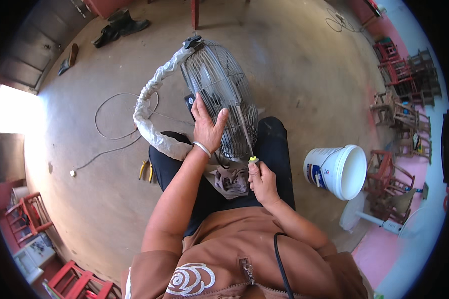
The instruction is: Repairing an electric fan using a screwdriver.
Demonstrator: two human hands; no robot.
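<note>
A fan with a grey wire cage [225,65] stands tilted between my knees. Around its left side curves a bracket wrapped in white plastic [143,107], with a dark knob [192,41] at the top end. My left hand [208,128] lies against the near part of the cage, fingers stretched and thumb apart. In my right hand [264,185] is a screwdriver [253,159] with a yellow-tipped handle, its long shaft pointing up along the cage. I cannot make out what its tip touches. A crumpled patterned cloth [231,180] lies in my lap below the fan.
Pliers with yellow handles [145,170] lie on the floor by my left knee, near a looped cable [101,112]. A white bucket [327,172] stands at right. Stacked wooden chairs [399,109] line the right wall. Dark boots [119,27] lie at the far left.
</note>
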